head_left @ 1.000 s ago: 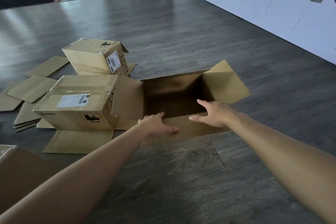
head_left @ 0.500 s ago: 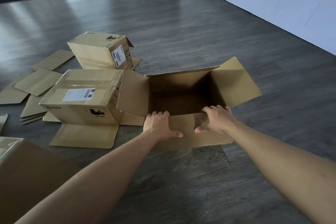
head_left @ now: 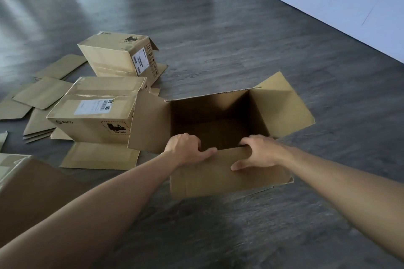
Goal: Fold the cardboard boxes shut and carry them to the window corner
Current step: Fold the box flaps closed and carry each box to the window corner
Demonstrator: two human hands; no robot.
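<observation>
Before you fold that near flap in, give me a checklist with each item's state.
1. Both hands on the near flap: ok; left hand and right hand grip its top edge, fingers curled inside.
2. Open box empty: ok; only its bare bottom shows.
3. Side flaps out of the way: ok; left flap and right flap splay outward.
4. Far flap position: cannot tell; hidden behind the far wall.
5. Room on the left: not ok; the left flap reaches the labelled box.
6. Floor beyond: ok.
</observation>
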